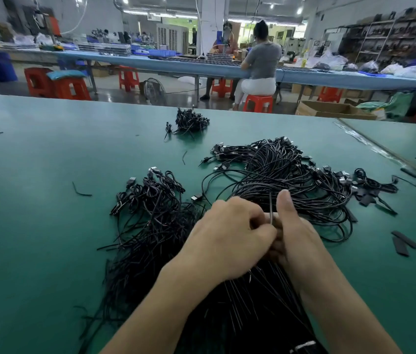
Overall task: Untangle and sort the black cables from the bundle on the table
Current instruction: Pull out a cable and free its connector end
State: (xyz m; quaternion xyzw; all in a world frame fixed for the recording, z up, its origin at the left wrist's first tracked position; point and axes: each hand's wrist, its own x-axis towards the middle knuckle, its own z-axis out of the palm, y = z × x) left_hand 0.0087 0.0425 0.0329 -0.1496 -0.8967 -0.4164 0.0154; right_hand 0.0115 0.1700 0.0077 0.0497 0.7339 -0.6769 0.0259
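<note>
While another person (pixel 263 60) sits at a far bench, a worker's two hands meet over a green table (pixel 35 226), partway through sorting black cables. The left hand (pixel 229 238) is curled, its fingers pinching a single cable end (pixel 270 208) that pokes up between the hands. The right hand (pixel 296 236), thumb raised beside that end, appears to be wrapped round the combed strands (pixel 242 307) below it, though its fingers are largely hidden behind the left hand.

Those strands run from the hands toward 6 o'clock, beneath the forearms, lying roughly parallel; this looks like the sorted share so far. The main tangle (pixel 278 175) spreads from the fingertips out to 1 o'clock, a mass of loops and plugs crossing one another, and it seems to be the bulk of what is left. A second pile (pixel 150 200) at 10 o'clock, just beside the left hand, is looser but not straightened. At 12 o'clock, well apart near the table's far edge, a small heap (pixel 191 121) sits alone, perhaps set aside.

Flat black strips (pixel 406 241) lie scattered at 3 o'clock, and a stray offcut (pixel 81 191) rests at 9 o'clock.
</note>
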